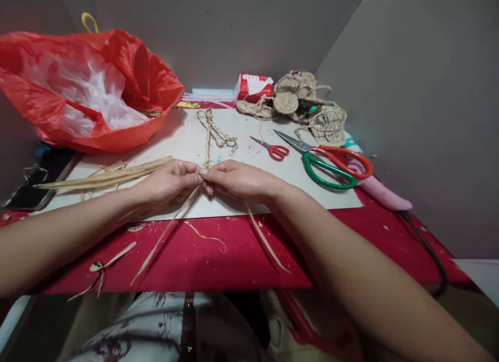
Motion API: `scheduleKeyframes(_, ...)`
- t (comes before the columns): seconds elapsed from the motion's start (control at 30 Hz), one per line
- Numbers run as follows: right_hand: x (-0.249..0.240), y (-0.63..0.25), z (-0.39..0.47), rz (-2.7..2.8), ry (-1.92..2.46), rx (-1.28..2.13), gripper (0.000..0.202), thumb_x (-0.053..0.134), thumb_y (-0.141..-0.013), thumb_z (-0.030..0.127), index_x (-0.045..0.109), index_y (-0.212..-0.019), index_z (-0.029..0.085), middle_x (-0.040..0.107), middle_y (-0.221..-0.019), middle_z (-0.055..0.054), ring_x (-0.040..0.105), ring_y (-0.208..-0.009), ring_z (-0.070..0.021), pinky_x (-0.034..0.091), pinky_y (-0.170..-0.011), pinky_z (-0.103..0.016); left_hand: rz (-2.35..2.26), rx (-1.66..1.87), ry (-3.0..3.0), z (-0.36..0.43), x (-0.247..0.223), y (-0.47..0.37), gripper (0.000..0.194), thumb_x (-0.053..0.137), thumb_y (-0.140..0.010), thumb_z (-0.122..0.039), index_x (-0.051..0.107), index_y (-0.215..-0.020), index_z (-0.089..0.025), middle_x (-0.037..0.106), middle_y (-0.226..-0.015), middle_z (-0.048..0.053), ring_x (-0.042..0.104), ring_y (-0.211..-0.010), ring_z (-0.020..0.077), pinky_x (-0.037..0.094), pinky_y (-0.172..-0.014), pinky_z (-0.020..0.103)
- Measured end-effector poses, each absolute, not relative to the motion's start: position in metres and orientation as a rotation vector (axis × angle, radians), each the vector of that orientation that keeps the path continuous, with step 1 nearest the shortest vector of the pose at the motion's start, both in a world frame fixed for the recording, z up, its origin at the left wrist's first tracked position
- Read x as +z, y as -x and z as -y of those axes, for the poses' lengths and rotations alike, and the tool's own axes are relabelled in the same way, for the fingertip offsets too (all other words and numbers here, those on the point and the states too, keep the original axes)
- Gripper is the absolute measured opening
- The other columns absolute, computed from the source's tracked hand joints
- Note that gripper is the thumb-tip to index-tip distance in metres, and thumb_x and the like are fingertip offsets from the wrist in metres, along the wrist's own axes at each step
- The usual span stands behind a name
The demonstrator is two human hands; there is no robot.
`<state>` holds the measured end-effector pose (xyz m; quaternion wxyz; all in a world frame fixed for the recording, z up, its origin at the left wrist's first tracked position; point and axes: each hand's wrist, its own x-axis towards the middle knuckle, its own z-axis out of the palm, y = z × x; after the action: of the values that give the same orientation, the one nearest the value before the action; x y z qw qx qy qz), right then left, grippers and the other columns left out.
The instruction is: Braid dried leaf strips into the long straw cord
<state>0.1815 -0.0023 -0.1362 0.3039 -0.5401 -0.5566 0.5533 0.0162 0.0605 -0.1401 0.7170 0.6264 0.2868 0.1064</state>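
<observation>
A braided straw cord [208, 144] lies on a white board [171, 138], its far part looped back on itself. At the cord's near end my left hand [171, 180] and my right hand [234, 179] meet, fingertips pinched together on the strands. Loose straw strands [166, 237] trail from between the hands over the near edge of the board, and another strand [267, 242] hangs out below my right hand. Beside my left hand rests a bundle of flat dry straw leaves [105, 177]. The exact crossing of strands is hidden by my fingers.
Small red scissors [275, 150] and large scissors with green and orange handles [331, 170] lie right. Behind them are woven straw pieces [288, 99] and a tissue pack [253, 86]. A red plastic bag [128, 136] and a phone [35, 188] sit left. A pink-handled tool [384, 193] trails a cable.
</observation>
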Motion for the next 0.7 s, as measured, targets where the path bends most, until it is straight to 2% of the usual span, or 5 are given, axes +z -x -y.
scheduleKeyframes(0.1, -0.141, -0.180, 0.001, 1.332, 1.349, 1.585, 0.039, 0.052, -0.086, 0.039, 0.047, -0.054, 0.017, 0.032, -0.037, 0.009, 0.021, -0.031, -0.0035, 0.010, -0.034, -0.021, -0.600, 0.323, -1.501, -0.060, -0.141, -0.013, 0.018, 0.060, -0.078, -0.029, 0.061, -0.075, -0.011, 0.055, -0.060, 0.000, 0.047, -0.057, 0.0081, 0.036, -0.057, 0.020)
scheduleKeyframes(0.17, -0.142, -0.177, 0.000, 1.232, 1.317, 1.654, 0.037, 0.053, -0.084, 0.037, 0.044, -0.053, 0.019, 0.033, -0.038, 0.009, 0.020, -0.031, -0.0036, 0.011, -0.032, -0.021, -0.590, 0.345, -1.610, -0.060, -0.142, -0.010, 0.021, 0.058, -0.080, -0.031, 0.061, -0.077, -0.011, 0.061, -0.072, 0.004, 0.051, -0.066, 0.0104, 0.040, -0.065, 0.023)
scheduleKeyframes(0.4, -0.138, -0.162, 0.001, 1.042, 1.362, 1.575, 0.027, 0.056, -0.073, 0.029, 0.048, -0.050, 0.017, 0.029, -0.032, 0.010, 0.015, -0.028, -0.0025, 0.007, -0.032, -0.020, -0.615, 0.231, -1.870, -0.066, -0.129, -0.002, 0.026, 0.045, -0.085, -0.030, 0.062, -0.083, -0.011, 0.053, -0.064, -0.001, 0.039, -0.056, 0.0083, 0.032, -0.055, 0.020)
scheduleKeyframes(0.57, -0.141, -0.151, 0.004, 0.985, 1.371, 1.493, 0.021, 0.052, -0.070, 0.025, 0.054, -0.052, 0.015, 0.029, -0.029, 0.010, 0.015, -0.028, -0.0031, 0.005, -0.033, -0.021, -0.758, 0.217, -2.252, -0.059, -0.120, 0.001, 0.025, 0.039, -0.084, -0.024, 0.056, -0.069, -0.015, 0.049, -0.061, -0.001, 0.044, -0.059, 0.0118, 0.032, -0.057, 0.022)
scheduleKeyframes(0.7, -0.146, -0.143, 0.006, 0.927, 1.331, 1.458, 0.027, 0.052, -0.073, 0.033, 0.052, -0.051, 0.016, 0.029, -0.031, 0.010, 0.016, -0.028, -0.0033, 0.007, -0.033, -0.022, -0.918, 0.209, -2.540, -0.042, -0.118, 0.003, 0.031, 0.033, -0.088, -0.030, 0.058, -0.074, -0.016, 0.056, -0.064, 0.005, 0.049, -0.058, 0.0168, 0.032, -0.056, 0.026)
